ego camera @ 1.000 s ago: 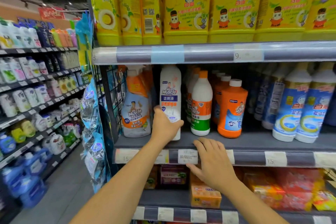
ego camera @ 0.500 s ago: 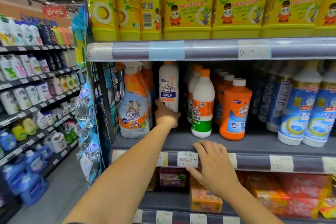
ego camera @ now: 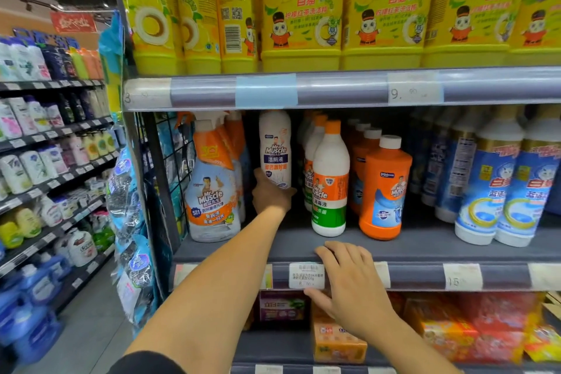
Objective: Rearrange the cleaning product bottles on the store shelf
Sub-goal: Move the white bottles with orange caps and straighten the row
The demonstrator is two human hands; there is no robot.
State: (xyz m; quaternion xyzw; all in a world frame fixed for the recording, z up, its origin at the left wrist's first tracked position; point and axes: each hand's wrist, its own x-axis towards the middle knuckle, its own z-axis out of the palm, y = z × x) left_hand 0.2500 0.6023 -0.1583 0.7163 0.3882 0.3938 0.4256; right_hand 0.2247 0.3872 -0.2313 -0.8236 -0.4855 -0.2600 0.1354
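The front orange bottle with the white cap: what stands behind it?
More orange bottles with white caps stand in a row behind the front orange bottle. Their lower parts are covered, and the dark back hides how many.

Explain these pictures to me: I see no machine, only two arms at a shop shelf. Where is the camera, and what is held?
There is no machine: a person works with bare hands. The one camera sits on their head and looks forward and down, so you see their own arms. Before them is a shelf of cleaning products. The left hand grips the lower part of a white bottle, between a spray bottle and a white-and-green bottle. An orange bottle stands further right; yellow jugs fill the level above. The right hand holds nothing; its fingers rest on the shelf's front edge by a price tag.
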